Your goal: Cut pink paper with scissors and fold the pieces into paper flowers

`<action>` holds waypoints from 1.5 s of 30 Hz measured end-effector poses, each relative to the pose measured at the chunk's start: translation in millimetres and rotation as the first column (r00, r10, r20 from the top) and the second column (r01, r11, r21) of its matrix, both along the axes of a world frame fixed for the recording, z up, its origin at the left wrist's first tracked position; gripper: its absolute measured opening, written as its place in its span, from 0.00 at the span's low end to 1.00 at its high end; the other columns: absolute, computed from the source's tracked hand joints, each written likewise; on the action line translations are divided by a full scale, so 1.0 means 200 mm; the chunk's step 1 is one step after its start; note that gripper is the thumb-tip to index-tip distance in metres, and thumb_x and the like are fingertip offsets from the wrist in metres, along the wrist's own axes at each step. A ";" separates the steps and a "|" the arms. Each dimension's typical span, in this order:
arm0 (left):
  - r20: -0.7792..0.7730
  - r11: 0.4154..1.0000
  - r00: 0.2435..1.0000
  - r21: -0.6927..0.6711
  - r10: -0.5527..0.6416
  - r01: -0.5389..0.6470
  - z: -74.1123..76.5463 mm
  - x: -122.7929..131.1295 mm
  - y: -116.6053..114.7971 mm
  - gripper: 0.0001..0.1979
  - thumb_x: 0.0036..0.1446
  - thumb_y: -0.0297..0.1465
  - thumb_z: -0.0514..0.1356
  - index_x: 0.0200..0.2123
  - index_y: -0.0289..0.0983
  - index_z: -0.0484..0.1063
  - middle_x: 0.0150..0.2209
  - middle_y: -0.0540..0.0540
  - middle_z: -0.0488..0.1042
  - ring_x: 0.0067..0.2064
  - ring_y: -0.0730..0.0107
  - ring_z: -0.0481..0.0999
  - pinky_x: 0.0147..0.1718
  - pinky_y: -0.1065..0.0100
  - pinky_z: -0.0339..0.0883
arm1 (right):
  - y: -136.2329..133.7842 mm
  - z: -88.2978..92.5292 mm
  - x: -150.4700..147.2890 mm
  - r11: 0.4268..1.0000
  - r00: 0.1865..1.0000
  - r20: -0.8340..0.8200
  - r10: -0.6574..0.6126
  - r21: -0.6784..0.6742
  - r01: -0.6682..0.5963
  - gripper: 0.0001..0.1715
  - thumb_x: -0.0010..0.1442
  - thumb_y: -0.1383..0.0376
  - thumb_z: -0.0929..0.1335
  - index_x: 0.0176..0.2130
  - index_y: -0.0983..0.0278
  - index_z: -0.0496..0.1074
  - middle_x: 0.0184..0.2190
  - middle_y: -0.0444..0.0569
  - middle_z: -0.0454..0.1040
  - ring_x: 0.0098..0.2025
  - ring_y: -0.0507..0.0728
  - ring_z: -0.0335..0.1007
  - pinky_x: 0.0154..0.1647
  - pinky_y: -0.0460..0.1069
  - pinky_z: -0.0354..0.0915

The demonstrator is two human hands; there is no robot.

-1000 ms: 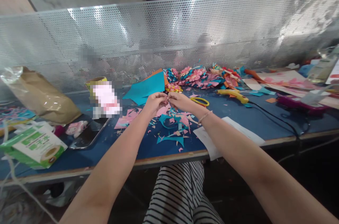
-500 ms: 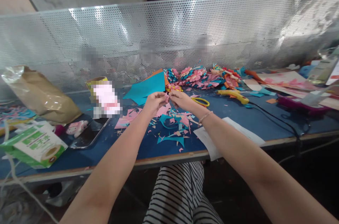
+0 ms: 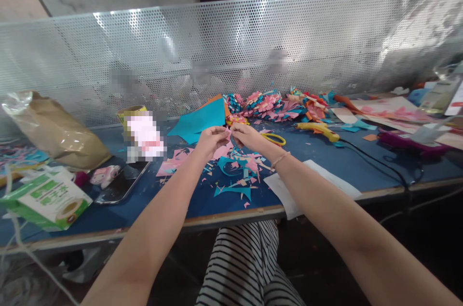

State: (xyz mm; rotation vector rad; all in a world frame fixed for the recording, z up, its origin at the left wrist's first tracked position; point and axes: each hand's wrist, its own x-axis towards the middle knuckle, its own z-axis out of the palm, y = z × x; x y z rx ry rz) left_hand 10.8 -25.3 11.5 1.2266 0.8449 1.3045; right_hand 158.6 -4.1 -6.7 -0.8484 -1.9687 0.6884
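Observation:
My left hand (image 3: 210,141) and my right hand (image 3: 247,136) meet above the blue table (image 3: 325,161), fingertips pinched together on a small pink paper piece (image 3: 228,134) held between them. Directly below lie pink and teal paper scraps (image 3: 235,171). Yellow-handled scissors (image 3: 273,139) lie just right of my right hand. A teal paper sheet (image 3: 199,119) sits behind my left hand.
A heap of folded coloured paper pieces (image 3: 271,103) lies at the back. A yellow glue gun (image 3: 318,129) with a black cord, a white sheet (image 3: 311,185), a phone (image 3: 121,183), a green box (image 3: 47,200) and a brown bag (image 3: 54,127) surround the spot. A perforated metal screen (image 3: 231,50) closes the far side.
Both hands stay pinched together; they have shifted only slightly, with small finger movements on the pink piece.

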 end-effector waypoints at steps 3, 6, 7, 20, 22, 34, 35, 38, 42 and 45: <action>0.005 1.000 1.000 -0.007 -0.002 0.002 0.00 0.00 0.00 0.13 0.35 0.25 0.68 0.25 0.31 0.68 0.23 0.49 0.70 0.25 0.76 0.70 0.32 0.67 0.66 | 0.00 0.00 0.00 1.000 1.000 -0.005 0.000 0.003 0.000 0.08 0.57 0.65 0.59 0.27 0.63 0.58 0.14 0.38 0.61 0.17 0.47 0.57 0.19 0.43 0.53; 0.008 1.000 1.000 -0.011 -0.006 0.006 0.00 0.00 0.00 0.12 0.35 0.24 0.68 0.25 0.31 0.68 0.23 0.49 0.70 0.26 0.76 0.70 0.32 0.67 0.66 | 0.00 0.00 0.00 1.000 1.000 -0.001 0.004 0.009 -0.004 0.07 0.57 0.65 0.58 0.27 0.63 0.58 0.14 0.38 0.61 0.17 0.47 0.57 0.19 0.43 0.53; 0.008 1.000 1.000 -0.012 -0.007 0.007 0.00 0.00 0.00 0.12 0.35 0.24 0.68 0.25 0.31 0.68 0.23 0.49 0.69 0.26 0.76 0.70 0.32 0.67 0.66 | 0.00 0.00 0.00 1.000 1.000 0.001 0.003 0.011 -0.003 0.07 0.57 0.65 0.58 0.27 0.63 0.58 0.14 0.38 0.61 0.17 0.47 0.56 0.19 0.43 0.53; 0.028 0.999 0.999 -0.042 -0.033 0.035 0.01 0.00 -0.01 0.10 0.36 0.23 0.67 0.24 0.31 0.68 0.22 0.49 0.70 0.25 0.77 0.70 0.32 0.68 0.66 | -0.04 0.02 0.00 0.999 0.999 0.032 -0.015 0.040 0.014 0.07 0.57 0.64 0.58 0.28 0.63 0.60 0.16 0.39 0.61 0.18 0.48 0.57 0.20 0.43 0.53; 0.028 0.999 0.999 -0.040 -0.032 0.034 0.01 0.01 -0.01 0.11 0.36 0.23 0.67 0.25 0.31 0.68 0.23 0.49 0.70 0.25 0.77 0.70 0.32 0.68 0.66 | -0.03 0.02 0.00 0.999 0.999 0.031 -0.018 0.038 0.017 0.06 0.57 0.65 0.59 0.28 0.63 0.60 0.16 0.39 0.61 0.18 0.48 0.57 0.20 0.43 0.53; 0.031 0.999 0.999 -0.022 -0.032 0.032 0.01 0.01 -0.01 0.11 0.36 0.24 0.67 0.25 0.31 0.68 0.23 0.49 0.70 0.26 0.76 0.70 0.32 0.67 0.66 | 0.00 0.00 -0.01 0.998 0.997 -0.059 0.046 -0.045 -0.049 0.06 0.56 0.65 0.59 0.28 0.63 0.60 0.15 0.38 0.60 0.16 0.47 0.55 0.17 0.43 0.52; 0.032 0.999 0.999 -0.022 -0.032 0.033 0.01 0.01 -0.01 0.11 0.36 0.23 0.67 0.25 0.31 0.68 0.23 0.49 0.70 0.26 0.76 0.70 0.32 0.67 0.66 | -0.01 0.00 -0.01 0.997 0.996 -0.071 0.055 -0.051 -0.059 0.07 0.57 0.65 0.59 0.28 0.63 0.60 0.15 0.38 0.60 0.16 0.47 0.56 0.17 0.43 0.52; 0.035 0.999 0.999 -0.024 -0.033 0.034 0.01 0.01 -0.01 0.10 0.37 0.23 0.67 0.25 0.31 0.68 0.23 0.49 0.70 0.26 0.76 0.70 0.32 0.67 0.66 | -0.01 0.00 -0.01 0.995 0.993 -0.096 0.075 -0.061 -0.081 0.08 0.58 0.64 0.58 0.28 0.63 0.60 0.15 0.38 0.60 0.16 0.47 0.56 0.17 0.43 0.53; 0.039 0.999 0.999 -0.028 -0.033 0.035 0.01 0.01 -0.01 0.10 0.37 0.23 0.67 0.25 0.30 0.68 0.23 0.48 0.70 0.26 0.76 0.70 0.33 0.67 0.66 | -0.02 0.01 0.00 0.994 0.992 -0.094 0.083 -0.058 -0.089 0.09 0.58 0.64 0.58 0.28 0.63 0.60 0.15 0.38 0.60 0.16 0.47 0.56 0.18 0.43 0.54; 0.036 0.999 0.999 -0.030 -0.038 0.039 0.01 0.01 -0.01 0.11 0.36 0.23 0.67 0.25 0.31 0.68 0.23 0.48 0.70 0.26 0.76 0.70 0.33 0.67 0.66 | -0.02 0.01 0.00 0.993 0.991 -0.095 0.089 -0.073 -0.096 0.09 0.58 0.64 0.58 0.28 0.64 0.60 0.15 0.38 0.60 0.16 0.47 0.56 0.18 0.43 0.53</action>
